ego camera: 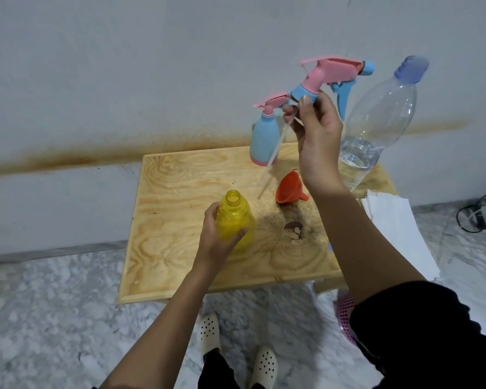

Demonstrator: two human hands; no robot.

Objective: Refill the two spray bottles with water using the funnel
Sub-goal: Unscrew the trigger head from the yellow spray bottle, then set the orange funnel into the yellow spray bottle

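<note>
Left hand (219, 234) is gripping open yellow bottle (235, 217) toward desk's (180, 175) near edge | right hand (317, 136) is pinching pink spray head (334, 73) aloft | I'm seeing funnel (288, 186) lying sideways beneath it, right of bottle.

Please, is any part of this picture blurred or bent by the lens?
Head view: the spray head in the right hand and the cap of the water bottle look slightly smeared; the wide lens leans the bottle outward; the light is soft, without glare.

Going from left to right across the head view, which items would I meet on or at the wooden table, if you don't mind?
yellow bottle → blue spray bottle → orange funnel → clear water bottle → white paper sheets
</note>
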